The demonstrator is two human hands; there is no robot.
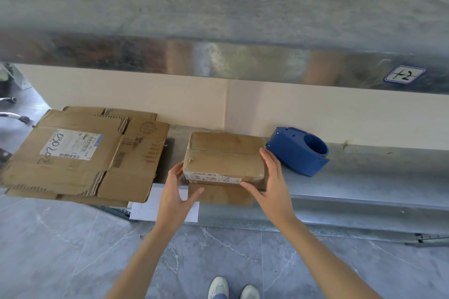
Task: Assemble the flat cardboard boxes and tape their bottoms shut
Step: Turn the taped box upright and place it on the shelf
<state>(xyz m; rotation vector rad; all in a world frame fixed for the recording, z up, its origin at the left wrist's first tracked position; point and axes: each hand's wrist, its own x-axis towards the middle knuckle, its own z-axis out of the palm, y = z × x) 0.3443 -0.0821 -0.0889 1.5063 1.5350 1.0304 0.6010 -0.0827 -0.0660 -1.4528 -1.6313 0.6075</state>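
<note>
here, in the head view, the left hand point(175, 193) and right hand point(272, 183) flank one folded-up box point(224, 157) on the shelf point(364, 191), fingers point(252, 188) open, touching its sides. its seam looks untaped; next likely needs the one blue dispenser point(300, 150) just beside. a flat stack point(82, 155) lies left, count unclear.
</note>
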